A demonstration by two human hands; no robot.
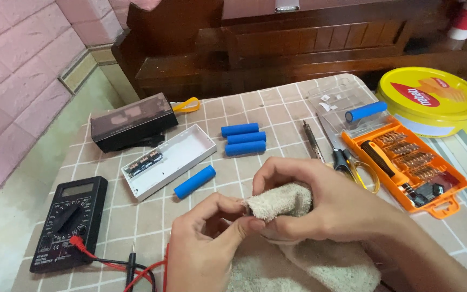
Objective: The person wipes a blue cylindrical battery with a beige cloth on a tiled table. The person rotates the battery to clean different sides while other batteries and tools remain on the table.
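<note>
I see, near centre: right hand [320, 203] clenched around beige cloth [279, 201]; left hand [206, 238] pinching the cloth's tip. Far left: blue battery [194, 181], white case [168, 160], black multimeter [68, 221].

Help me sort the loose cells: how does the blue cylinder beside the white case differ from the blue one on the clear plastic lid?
The blue cylinder beside the white case lies on the checked cloth, close to the hands; the blue cylinder on the clear lid rests raised on plastic, beside the orange screwdriver kit. The first tilts more steeply than the second. Both are plain blue cylinders of similar shape, untouched by either hand.
</note>
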